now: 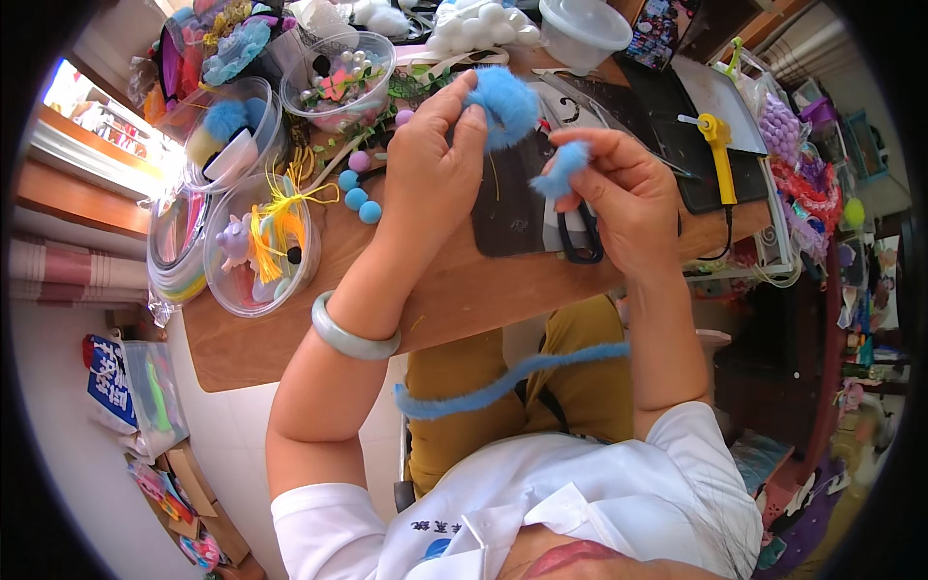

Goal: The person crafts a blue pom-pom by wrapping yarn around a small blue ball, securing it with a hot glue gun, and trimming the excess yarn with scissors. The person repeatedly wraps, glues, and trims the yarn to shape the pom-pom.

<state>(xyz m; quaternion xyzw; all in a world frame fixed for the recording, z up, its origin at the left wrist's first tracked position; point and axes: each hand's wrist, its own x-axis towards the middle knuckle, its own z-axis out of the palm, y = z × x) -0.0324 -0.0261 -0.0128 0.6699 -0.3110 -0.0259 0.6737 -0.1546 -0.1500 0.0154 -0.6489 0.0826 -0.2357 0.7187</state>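
My left hand [438, 145] holds a round, fluffy blue plush piece [504, 107] between thumb and fingers over the far part of the table. To its right, my right hand [627, 188] pinches a small tuft of blue plush [562, 170] with its fingertips. A long, thin blue plush strip [507, 388] lies across my lap, its right end passing behind my right forearm. Under my right hand, scissors with dark handles [586, 243] rest by a dark mat [500, 225]. Whether the tuft and the round piece are joined cannot be told.
A yellow glue gun [719, 156] stands at the right on a black tray [747, 190], its cord hanging down. Clear plastic tubs [317, 254] of trims and beads crowd the left. Blue pompoms [355, 199] lie beside my left forearm. A lidded tub [587, 32] is at the back.
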